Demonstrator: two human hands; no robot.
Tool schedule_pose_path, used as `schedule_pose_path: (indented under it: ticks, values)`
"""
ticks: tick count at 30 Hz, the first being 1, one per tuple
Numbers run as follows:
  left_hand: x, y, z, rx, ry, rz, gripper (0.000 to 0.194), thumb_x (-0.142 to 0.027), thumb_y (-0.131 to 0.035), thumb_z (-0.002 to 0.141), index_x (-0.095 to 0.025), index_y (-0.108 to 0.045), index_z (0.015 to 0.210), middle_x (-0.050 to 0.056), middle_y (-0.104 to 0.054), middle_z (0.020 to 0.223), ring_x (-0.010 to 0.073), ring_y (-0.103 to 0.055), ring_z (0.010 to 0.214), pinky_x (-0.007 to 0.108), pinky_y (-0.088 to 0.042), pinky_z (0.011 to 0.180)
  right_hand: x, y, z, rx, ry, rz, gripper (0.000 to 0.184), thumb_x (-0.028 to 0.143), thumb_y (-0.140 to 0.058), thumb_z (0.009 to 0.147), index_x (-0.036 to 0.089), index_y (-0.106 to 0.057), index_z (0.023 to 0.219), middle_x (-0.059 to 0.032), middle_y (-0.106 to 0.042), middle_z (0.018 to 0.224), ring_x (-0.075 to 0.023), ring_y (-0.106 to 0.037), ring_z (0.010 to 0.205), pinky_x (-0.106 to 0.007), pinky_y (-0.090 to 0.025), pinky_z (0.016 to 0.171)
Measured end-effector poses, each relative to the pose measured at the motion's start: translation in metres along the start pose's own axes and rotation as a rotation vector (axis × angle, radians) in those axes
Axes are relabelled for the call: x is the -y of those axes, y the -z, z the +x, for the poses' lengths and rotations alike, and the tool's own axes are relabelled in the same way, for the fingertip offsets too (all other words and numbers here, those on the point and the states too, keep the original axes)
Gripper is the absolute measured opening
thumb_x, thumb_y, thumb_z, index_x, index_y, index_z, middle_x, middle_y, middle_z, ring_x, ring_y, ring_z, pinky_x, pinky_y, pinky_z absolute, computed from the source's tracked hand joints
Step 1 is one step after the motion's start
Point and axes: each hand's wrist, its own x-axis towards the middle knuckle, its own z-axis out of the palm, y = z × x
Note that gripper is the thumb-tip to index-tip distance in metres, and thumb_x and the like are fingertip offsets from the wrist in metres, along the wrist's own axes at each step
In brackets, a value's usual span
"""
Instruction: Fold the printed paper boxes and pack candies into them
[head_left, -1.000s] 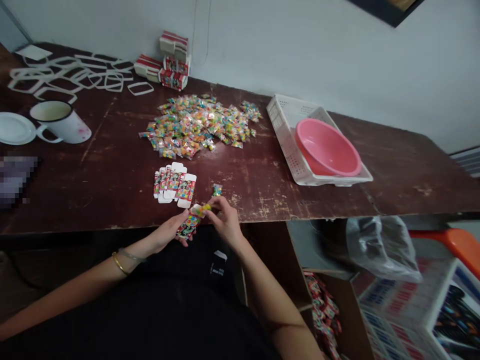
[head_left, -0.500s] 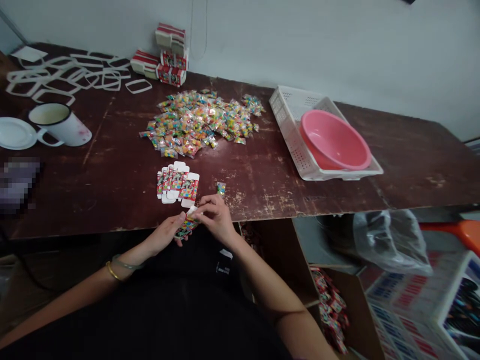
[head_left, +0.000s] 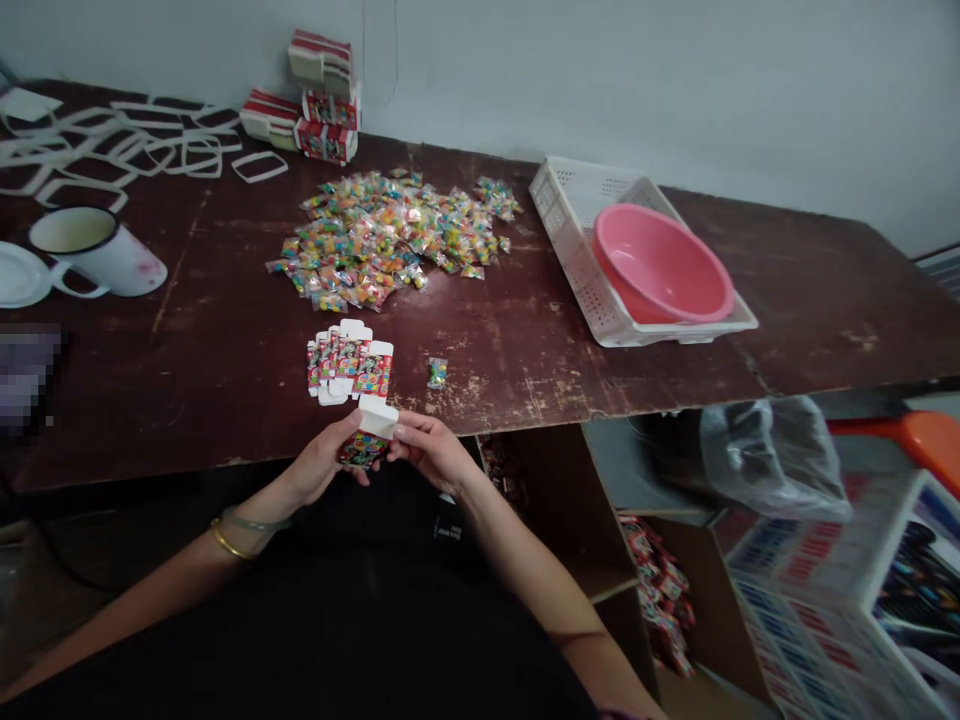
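Both hands hold one small colourful carton [head_left: 366,436] at the table's near edge. My left hand [head_left: 322,462] grips its lower end; my right hand [head_left: 427,448] pinches the white flap at its top. Just beyond lies a short stack of flat, unfolded cartons [head_left: 346,362]. A single candy packet [head_left: 437,372] rests to the right of that stack. A big heap of wrapped candy packets [head_left: 390,235] spreads across the middle of the brown table [head_left: 187,330].
A white basket [head_left: 570,215] holds a pink bowl [head_left: 660,265] at the right. A white mug [head_left: 86,245] and plate [head_left: 15,275] stand at the left, white card frames [head_left: 112,145] behind. Packed boxes [head_left: 315,95] are stacked by the wall. Crates and a plastic bag [head_left: 765,455] sit under the table's right side.
The candy packet that my right hand held at the carton's mouth is gone from sight. My right hand now presses the white flap, and both hands have drawn slightly nearer.
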Motion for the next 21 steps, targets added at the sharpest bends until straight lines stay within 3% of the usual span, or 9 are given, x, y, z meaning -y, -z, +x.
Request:
schedule_pose_path:
  ticks: [2,5,8,11,16,21]
  values:
    - [-0.003,0.002,-0.002,0.01,-0.027,0.076,0.052,-0.059,-0.056,0.082,-0.013,-0.069,0.102,0.011,-0.07,0.081,0.021,-0.062,0.07,0.026,-0.053,0.049,0.006,-0.007,-0.001,0.01,0.068,-0.165,0.034,0.036,-0.077,0.074,0.017,-0.071,0.101,-0.0012,-0.068,0.081,-0.0102,-0.061,0.064,-0.027,-0.054,0.068]
    - [-0.009,0.007,-0.003,0.001,-0.091,0.23,0.037,-0.044,-0.067,0.076,-0.017,-0.07,0.101,0.007,-0.068,0.086,0.0203,-0.06,0.076,0.024,-0.052,0.053,0.012,-0.017,-0.006,-0.011,0.332,-0.6,0.021,0.029,-0.066,0.084,0.021,-0.074,0.102,-0.004,-0.069,0.095,-0.0146,-0.064,0.082,-0.031,-0.054,0.08]
    - [-0.011,0.009,0.0,-0.043,-0.059,0.23,0.029,-0.038,-0.063,0.079,-0.018,-0.071,0.097,0.005,-0.066,0.083,0.0192,-0.058,0.076,0.024,-0.051,0.055,0.017,-0.023,-0.011,0.044,0.541,-0.943,0.029,0.027,-0.057,0.092,0.023,-0.068,0.118,-0.0073,-0.064,0.118,-0.0173,-0.06,0.108,-0.035,-0.047,0.099]
    - [-0.01,0.007,0.004,-0.036,-0.013,0.156,0.027,-0.037,-0.06,0.081,-0.018,-0.072,0.096,0.006,-0.067,0.086,0.0218,-0.059,0.082,0.026,-0.051,0.057,0.021,-0.022,-0.012,0.026,0.545,-0.914,0.03,0.031,-0.053,0.095,0.022,-0.068,0.12,-0.0082,-0.065,0.12,-0.0175,-0.061,0.11,-0.035,-0.048,0.098]
    - [-0.005,0.005,0.001,0.137,-0.001,-0.036,0.026,-0.033,-0.064,0.082,-0.02,-0.071,0.103,0.008,-0.068,0.1,0.0238,-0.059,0.093,0.031,-0.053,0.07,0.027,-0.01,-0.01,-0.052,0.463,-0.749,0.02,0.034,-0.065,0.087,0.026,-0.075,0.102,-0.0039,-0.071,0.103,-0.0168,-0.067,0.095,-0.034,-0.052,0.09]
    - [0.001,0.003,-0.007,0.151,0.149,-0.106,0.028,-0.031,-0.069,0.083,-0.018,-0.068,0.108,0.008,-0.066,0.094,0.0225,-0.064,0.085,0.03,-0.052,0.062,0.008,-0.005,-0.013,-0.04,0.509,-0.891,0.03,0.032,-0.061,0.09,0.03,-0.068,0.12,-0.0054,-0.068,0.119,-0.019,-0.062,0.109,-0.039,-0.048,0.098]
